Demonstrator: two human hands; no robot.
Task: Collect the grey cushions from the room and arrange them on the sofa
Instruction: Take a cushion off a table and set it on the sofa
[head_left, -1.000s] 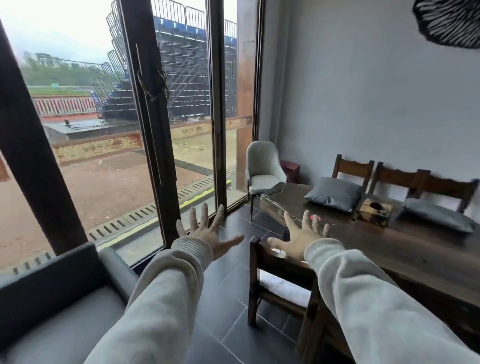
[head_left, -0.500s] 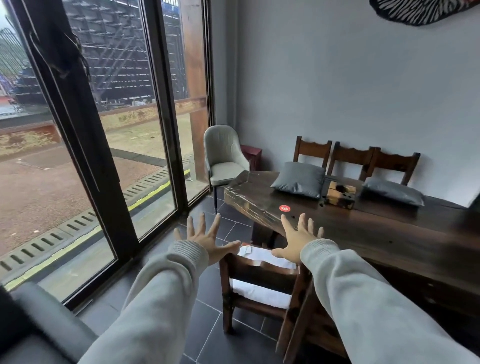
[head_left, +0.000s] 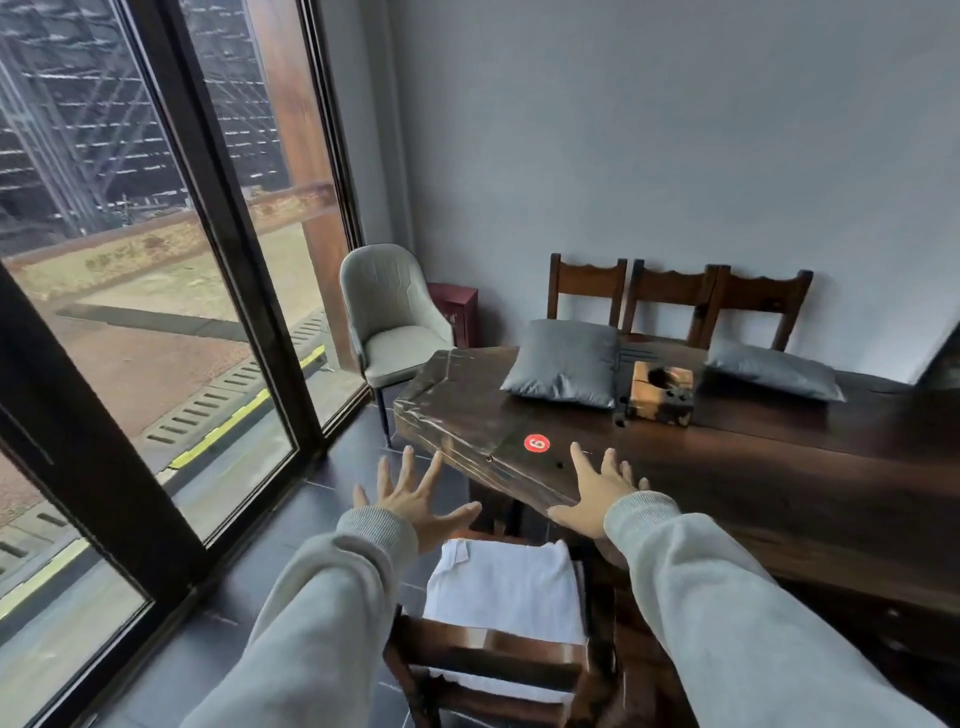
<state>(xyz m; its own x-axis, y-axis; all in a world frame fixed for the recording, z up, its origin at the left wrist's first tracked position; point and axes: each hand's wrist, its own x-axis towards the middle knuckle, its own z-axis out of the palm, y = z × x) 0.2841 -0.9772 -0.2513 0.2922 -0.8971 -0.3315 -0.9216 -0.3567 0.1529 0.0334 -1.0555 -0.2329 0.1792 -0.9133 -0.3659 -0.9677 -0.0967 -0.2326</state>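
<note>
Nothing collected: plump grey fabric cushion (head_left: 563, 364) at twelve o'clock, flatter grey fabric cushion (head_left: 774, 370) at one, both on dark wooden bench (head_left: 779, 467); our left grip (head_left: 415, 506) and right grip (head_left: 597, 493) spread, empty.

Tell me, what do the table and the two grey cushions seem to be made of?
Table: dark wood, apparently solid, glossy; grain and a rough slab edge show. Left cushion and right cushion: grey fabric with slight sheen, probably soft-filled; creases, puffy corners.

Tabletop (head_left: 727, 467): open passage is afforded to the near cushion (head_left: 563, 364). A wooden box (head_left: 661, 392) is set between it and the far cushion (head_left: 774, 370). The table's near edge is fronted by a chair (head_left: 483, 652).
</note>
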